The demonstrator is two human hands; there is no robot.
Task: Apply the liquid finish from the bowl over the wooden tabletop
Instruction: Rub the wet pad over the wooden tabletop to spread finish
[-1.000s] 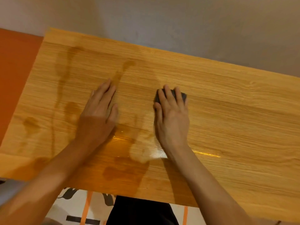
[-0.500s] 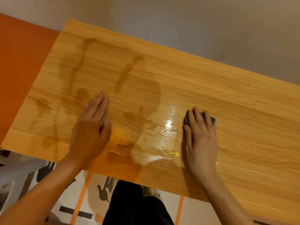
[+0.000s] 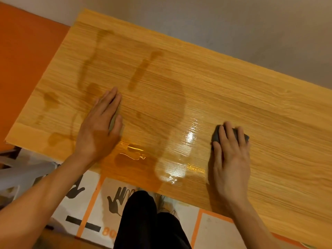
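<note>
One wooden desk fills the frame. Two hands rest on it, left hand and right hand. One dark pad lies under the right.

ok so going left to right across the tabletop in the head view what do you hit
Dark wet streaks → left hand, flat on the tabletop → puddle of finish → glossy wet patch → right hand, pressing a dark pad → dry wood.
</note>
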